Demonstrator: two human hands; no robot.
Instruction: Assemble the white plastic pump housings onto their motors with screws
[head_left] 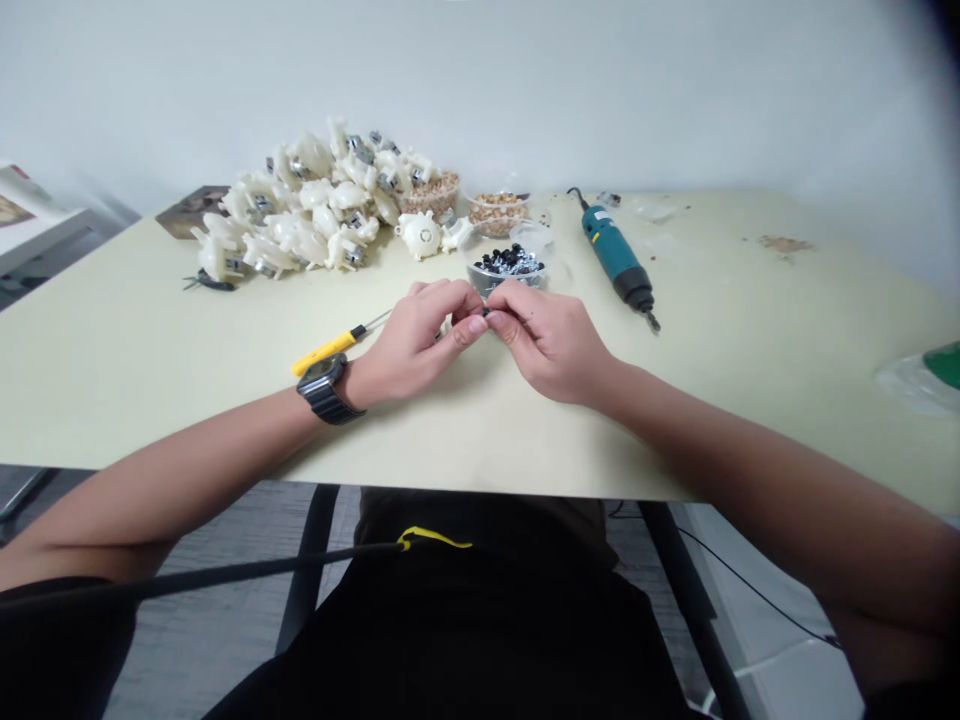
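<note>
A dark piece (pixel 485 312) sits above the table (pixel 750 400), pinched on my feed between the fingertips of my left hand (pixel 420 340) and right hand (pixel 559 340), both curled nearly closed. Just beyond stands a tub (pixel 486 283); a screwdriver (pixel 328 350) lies left, a drill (pixel 619 258) right, white parts (pixel 315 205) heaped behind.

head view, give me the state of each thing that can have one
Left hand: fingers closed on small dark piece
Right hand: fingers closed on it too
Front clear tub: open, contents loose
Yellow screwdriver: lying flat, tip hidden
Teal power tool: lying down, power state unclear
White parts: heaped
Watch: strapped on
</note>
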